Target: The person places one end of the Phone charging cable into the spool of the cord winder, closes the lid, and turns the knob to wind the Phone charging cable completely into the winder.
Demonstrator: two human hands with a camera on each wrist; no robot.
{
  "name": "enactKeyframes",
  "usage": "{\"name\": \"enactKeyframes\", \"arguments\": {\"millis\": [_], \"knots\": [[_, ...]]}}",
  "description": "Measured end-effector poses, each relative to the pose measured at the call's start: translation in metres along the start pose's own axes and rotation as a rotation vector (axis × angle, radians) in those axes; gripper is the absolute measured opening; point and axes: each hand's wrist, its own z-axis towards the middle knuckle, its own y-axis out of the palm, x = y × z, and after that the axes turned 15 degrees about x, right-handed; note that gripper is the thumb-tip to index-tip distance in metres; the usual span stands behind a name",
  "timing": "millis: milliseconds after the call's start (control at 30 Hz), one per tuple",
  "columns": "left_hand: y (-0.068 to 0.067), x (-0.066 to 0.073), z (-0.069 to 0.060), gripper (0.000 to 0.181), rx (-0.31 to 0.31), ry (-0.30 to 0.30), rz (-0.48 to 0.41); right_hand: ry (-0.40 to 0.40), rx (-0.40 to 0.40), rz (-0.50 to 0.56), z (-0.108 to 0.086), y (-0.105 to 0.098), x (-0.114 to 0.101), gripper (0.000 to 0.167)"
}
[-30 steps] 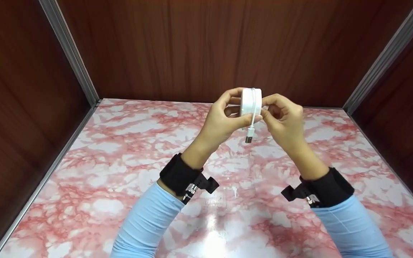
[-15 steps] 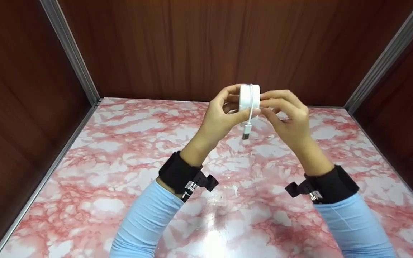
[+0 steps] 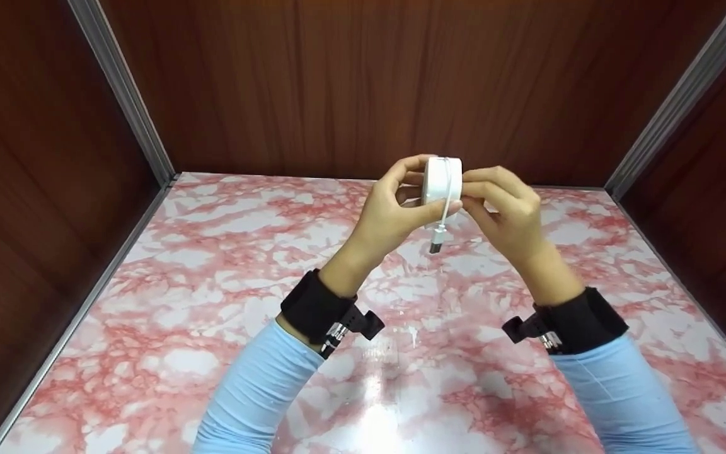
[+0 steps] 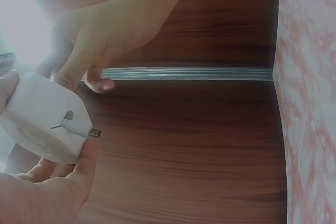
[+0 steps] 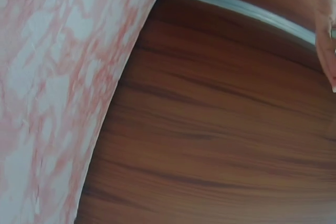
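Note:
A white rounded box-shaped device (image 3: 443, 183) is held up above the table. My left hand (image 3: 394, 208) grips it, thumb across the near face and fingers round the left side. A thin white cable (image 3: 447, 195) runs over the device and ends in a hanging USB plug (image 3: 437, 239). My right hand (image 3: 508, 211) is at the right side of the device with bent fingers touching it; whether they pinch anything is hidden. The left wrist view shows the device (image 4: 50, 108) with a small metal-tipped plug (image 4: 94, 132) at its lower end. Only part of a hand enters the right wrist view.
Below lies a table (image 3: 212, 296) with a red and white marbled top. Brown wood-grain panels (image 3: 363, 82) enclose it at the back and both sides, with metal corner posts (image 3: 126, 94). Black straps with small cameras sit on both wrists.
The device rose slightly, then came back down in my left hand. The right hand's fingers have uncurled somewhat and reach farther along the device's right side.

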Motion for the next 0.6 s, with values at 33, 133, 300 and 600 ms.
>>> {"name": "enactKeyframes", "arguments": {"millis": [33,133,300,600], "knots": [[0.0001,-0.0002,-0.0003,0.059,-0.002,-0.001,0.002,0.048,-0.016,0.003,-0.0006,-0.0009,-0.0009,0.024],[0.0002,-0.0007,-0.0004,0.06,-0.003,-0.002,0.011,0.197,-0.053,0.016,-0.0006,-0.0018,-0.0045,0.009],[0.0,-0.0031,0.0012,0.061,-0.009,-0.013,0.016,0.341,-0.086,0.044,0.0016,-0.0017,-0.0094,0.013],[-0.0001,-0.0063,0.0018,0.06,-0.005,-0.017,-0.013,0.336,-0.085,0.079,0.0007,-0.0048,-0.0097,0.016]]}}
